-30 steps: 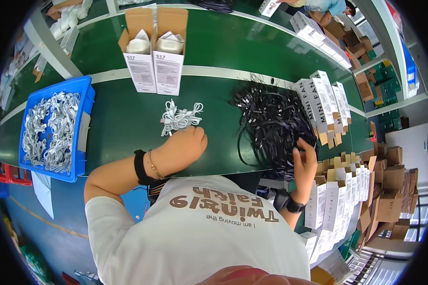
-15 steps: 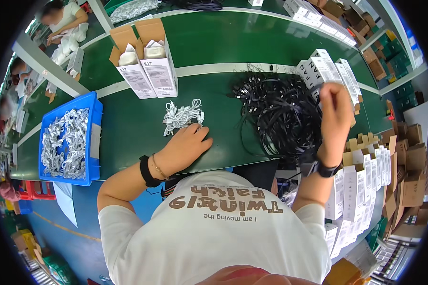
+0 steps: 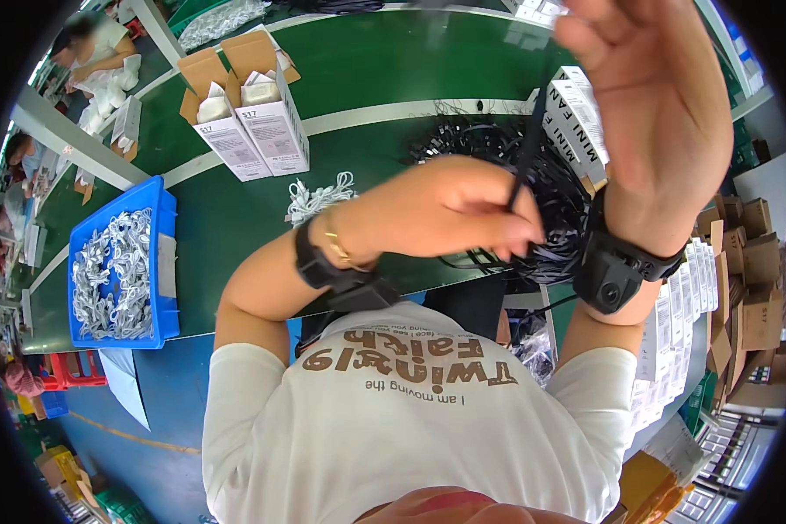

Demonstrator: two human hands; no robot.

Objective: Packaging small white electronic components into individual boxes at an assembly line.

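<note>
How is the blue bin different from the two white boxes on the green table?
The blue bin is low, wide plastic, lying flat and heaped with pale cords. The two white boxes are tall narrow cardboard, standing upright side by side with brown flaps open, something white inside. The bin sits at the table's near edge; the boxes stand farther back. Both are open on top.

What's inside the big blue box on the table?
The blue bin is full of small white cords in clear bags, piled in a heap. A flat white card stands along its right wall. The heap covers the bottom, so anything under it is hidden.
</note>
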